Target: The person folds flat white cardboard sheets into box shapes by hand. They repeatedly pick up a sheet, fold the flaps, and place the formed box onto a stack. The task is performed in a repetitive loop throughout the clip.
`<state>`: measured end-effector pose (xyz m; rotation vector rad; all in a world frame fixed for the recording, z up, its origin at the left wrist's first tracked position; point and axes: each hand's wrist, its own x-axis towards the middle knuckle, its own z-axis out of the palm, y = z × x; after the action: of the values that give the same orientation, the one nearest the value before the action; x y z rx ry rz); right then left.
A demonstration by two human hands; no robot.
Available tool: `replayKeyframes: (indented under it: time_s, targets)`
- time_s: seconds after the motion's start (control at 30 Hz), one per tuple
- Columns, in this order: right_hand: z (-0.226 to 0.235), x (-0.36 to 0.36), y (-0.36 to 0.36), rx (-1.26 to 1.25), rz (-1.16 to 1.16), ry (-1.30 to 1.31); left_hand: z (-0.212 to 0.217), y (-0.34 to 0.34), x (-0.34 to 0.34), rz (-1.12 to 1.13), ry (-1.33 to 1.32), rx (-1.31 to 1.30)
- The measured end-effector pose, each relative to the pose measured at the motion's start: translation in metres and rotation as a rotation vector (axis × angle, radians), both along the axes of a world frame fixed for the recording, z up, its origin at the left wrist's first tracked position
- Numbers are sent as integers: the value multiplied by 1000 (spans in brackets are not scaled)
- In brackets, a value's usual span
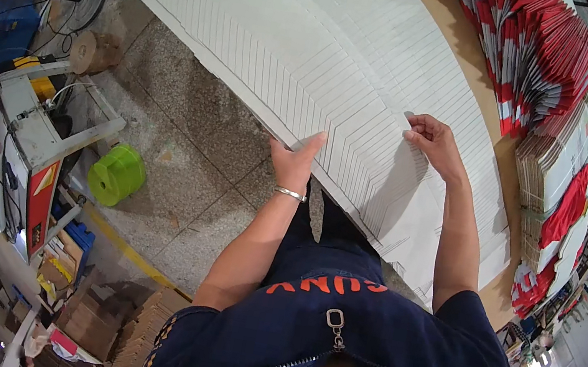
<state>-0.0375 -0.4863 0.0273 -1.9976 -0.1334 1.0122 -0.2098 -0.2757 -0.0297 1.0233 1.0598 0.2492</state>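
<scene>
A long fanned row of white flat sheets (267, 16) lies overlapped on a table in front of me, their edges making closely spaced lines. My left hand (294, 159) grips the near edge of the sheets, thumb on top and fingers hidden underneath. Over the right part of the row, my right hand (438, 147) has its fingers curled and the thumb drawn close to the index fingertip. A shadow falls on the sheets beside it. Whether a sheet edge is between those fingertips I cannot make out.
Red and white folded pieces (534, 52) are heaped at the far right, beside stacked flat cartons (550, 160). A brown table edge (511, 162) shows there. On the left stand a bright green spool (116, 175), a brown roll (95, 54) and a metal-framed machine (32, 120). Brown cardboard (146, 322) stands lower left.
</scene>
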Motion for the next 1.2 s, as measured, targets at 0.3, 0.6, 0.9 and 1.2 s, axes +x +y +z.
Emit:
replayKeyframes:
  time_s: [0.3, 0.6, 0.9, 1.2]
  targets:
    - [0, 6, -3, 89, 3, 91, 7, 0, 4, 18, 8, -12]
    - [4, -10, -10, -62, 0, -21, -6, -8, -8, -50, -19, -76]
    - [0, -9, -15, -79, -10, -28, 0, -12, -6, -16, 10, -4]
    - [11, -29, -38, -87, -65, -77, 1, -28, -19, -90, 2, -149]
